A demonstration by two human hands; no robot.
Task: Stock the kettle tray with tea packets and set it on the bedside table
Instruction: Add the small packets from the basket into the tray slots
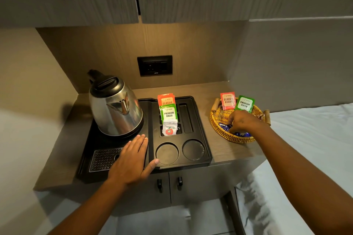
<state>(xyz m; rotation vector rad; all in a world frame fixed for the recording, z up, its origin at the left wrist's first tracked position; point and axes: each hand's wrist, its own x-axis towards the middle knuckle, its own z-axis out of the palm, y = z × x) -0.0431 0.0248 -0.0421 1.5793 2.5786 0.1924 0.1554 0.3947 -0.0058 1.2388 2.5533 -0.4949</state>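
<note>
Black tray (198,160) sits on wood counter (219,89), used as ref for everything below. Steel kettle (114,108) stands upright on tray's back-left part; perforated drip grate (104,159) at tray's front-left. Tray's middle slots hold 3 packets standing upright in a row front to back: red packet (166,99) rearmost, green packet (168,113) in front of it, white sachet (169,129) nearest the front. Long slot just R of them and 2 round cup wells (193,149) at tray's front-right.

L hand (131,160) lies flat, palm down on tray in front of kettle, fingers spread loosely, thumb at rim of left cup well, holding nothing.

Wicker basket (215,118) on counter to R of tray, apart from it. Red tea packet (227,101) and green tea packet (244,103) lean upright at basket's back edge; blue wrappers (241,134) in its bottom. R hand (242,121) reaches into basket, fingers curled down at blue wrappers; can't tell if it grips one.

Wall socket (154,65) behind tray. Cabinet doors (169,185) below tray's front edge. White bedding (309,131) far R of tray.
</note>
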